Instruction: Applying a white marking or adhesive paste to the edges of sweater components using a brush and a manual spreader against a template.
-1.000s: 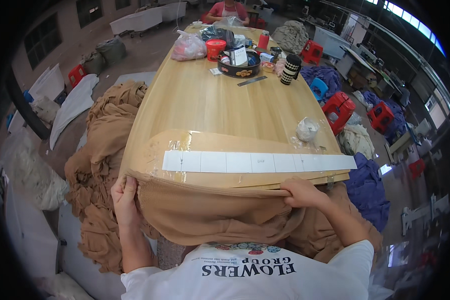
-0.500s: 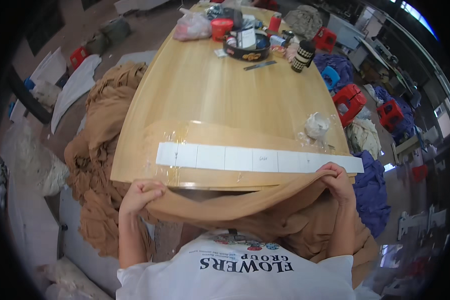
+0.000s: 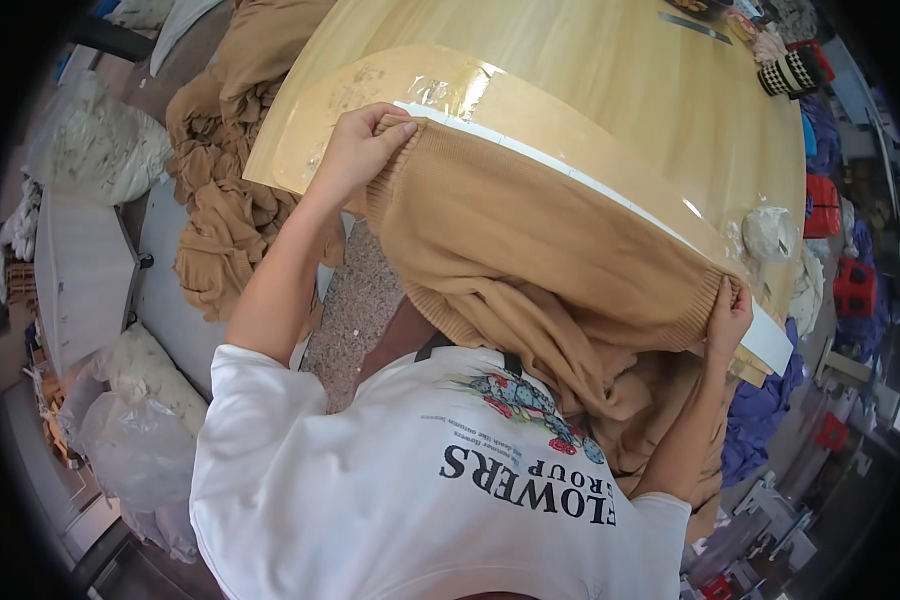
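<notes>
A tan knitted garment [image 3: 540,230] with ribbed edges is stretched between my two hands along the table's near edge. My left hand [image 3: 362,148] pinches its upper left corner, thumb on top. At the other end, my right hand [image 3: 727,320] grips the ribbed edge between thumb and fingers. The garment's upper edge lies along a long white paper strip [image 3: 770,345] marked into sections, covering much of it. Lower folds hang over the table edge toward my body, joining more tan knit bunched on the right.
Clear tape shows on the wooden table [image 3: 620,100]. A crumpled plastic wad [image 3: 770,233], a metal ruler [image 3: 697,28] and a black-and-white patterned cup [image 3: 792,75] rest on it. Tan knits [image 3: 225,240] pile up on the left; purple fabric [image 3: 760,425] and red stools [image 3: 820,205] stand right.
The garment went from a slack, sagging band to a panel spread taut against the strip. My left hand moved forward onto the table edge. The view has turned and tilted downward.
</notes>
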Demonstrator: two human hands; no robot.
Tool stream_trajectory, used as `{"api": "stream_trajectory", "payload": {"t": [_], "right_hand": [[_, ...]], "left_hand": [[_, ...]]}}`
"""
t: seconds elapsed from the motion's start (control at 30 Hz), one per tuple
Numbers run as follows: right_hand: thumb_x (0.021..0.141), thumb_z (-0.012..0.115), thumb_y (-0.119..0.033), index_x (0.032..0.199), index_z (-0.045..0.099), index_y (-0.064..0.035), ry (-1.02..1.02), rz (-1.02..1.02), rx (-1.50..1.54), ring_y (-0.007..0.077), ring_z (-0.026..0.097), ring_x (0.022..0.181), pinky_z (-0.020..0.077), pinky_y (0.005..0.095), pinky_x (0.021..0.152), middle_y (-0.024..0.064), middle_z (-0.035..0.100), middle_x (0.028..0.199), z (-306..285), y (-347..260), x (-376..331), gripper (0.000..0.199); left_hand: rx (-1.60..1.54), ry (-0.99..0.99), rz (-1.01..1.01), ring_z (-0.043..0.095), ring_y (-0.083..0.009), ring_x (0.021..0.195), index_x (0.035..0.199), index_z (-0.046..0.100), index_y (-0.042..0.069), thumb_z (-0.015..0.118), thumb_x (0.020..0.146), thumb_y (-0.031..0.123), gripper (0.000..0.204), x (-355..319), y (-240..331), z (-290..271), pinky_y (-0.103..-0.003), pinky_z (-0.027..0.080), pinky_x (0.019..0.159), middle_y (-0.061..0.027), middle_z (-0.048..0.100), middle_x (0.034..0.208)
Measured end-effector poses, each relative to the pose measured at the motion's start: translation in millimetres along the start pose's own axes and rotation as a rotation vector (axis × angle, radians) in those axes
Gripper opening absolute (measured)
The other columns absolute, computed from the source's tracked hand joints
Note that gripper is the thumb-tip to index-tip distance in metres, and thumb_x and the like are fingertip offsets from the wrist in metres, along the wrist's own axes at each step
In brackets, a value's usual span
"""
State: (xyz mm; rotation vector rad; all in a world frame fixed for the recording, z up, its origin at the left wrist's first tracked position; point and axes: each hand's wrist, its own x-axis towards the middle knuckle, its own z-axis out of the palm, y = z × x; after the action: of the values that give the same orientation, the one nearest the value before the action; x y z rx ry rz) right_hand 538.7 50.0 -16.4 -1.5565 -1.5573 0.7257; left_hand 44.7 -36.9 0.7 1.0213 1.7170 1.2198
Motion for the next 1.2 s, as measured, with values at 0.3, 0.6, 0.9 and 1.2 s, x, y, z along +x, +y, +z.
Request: {"api": "stream_trajectory", "payload": {"t": [0.3,0.6,0.9,1.2], "right_hand": [[0.089,0.053,-0.012,0.089,0.058,0.0021,-0.037,-0.008,-0.127,0.0062,0.052,0.071,0.0422,0.0202,0.066,0.0022,0.060,0.079,8,7,8,0.015],[0.088,0.054,-0.012,0.089,0.058,0.0017,-0.042,0.052,-0.060,0.0064,0.052,0.072,0.0425,0.0203,0.067,0.0028,0.061,0.080,6,20,12,0.014],[0.088,0.054,-0.012,0.085,0.056,0.0009,-0.049,0.049,-0.146,0.0049,0.047,0.068,0.0401,0.0195,0.063,0.0008,0.057,0.075,6,15,8,0.014],[0.085,0.059,-0.016,0.076,0.054,-0.0023,0.010,0.019,-0.152,0.0061,0.039,0.060,0.0353,0.0214,0.054,-0.0008,0.048,0.064,1,17,12,0.017]], "left_hand": [[-0.062,-0.028,-0.124,0.055,-0.0061,0.070,0.090,0.063,-0.001,0.062,0.082,0.014,0.018,7,8,3,-0.022,0.045,0.065,-0.0010,0.062,0.079],[-0.067,-0.028,-0.165,0.055,-0.0062,0.070,0.090,0.062,0.000,0.061,0.083,0.014,0.016,14,0,7,-0.022,0.045,0.064,-0.0007,0.062,0.080],[-0.246,-0.092,-0.225,0.056,-0.0072,0.070,0.091,0.062,-0.001,0.060,0.084,0.012,0.015,16,1,0,-0.022,0.045,0.064,-0.0015,0.062,0.079],[0.300,-0.019,0.087,0.052,-0.0102,0.061,0.084,0.060,-0.001,0.061,0.081,0.015,0.016,22,-9,12,-0.025,0.043,0.058,-0.0051,0.059,0.066]]}}
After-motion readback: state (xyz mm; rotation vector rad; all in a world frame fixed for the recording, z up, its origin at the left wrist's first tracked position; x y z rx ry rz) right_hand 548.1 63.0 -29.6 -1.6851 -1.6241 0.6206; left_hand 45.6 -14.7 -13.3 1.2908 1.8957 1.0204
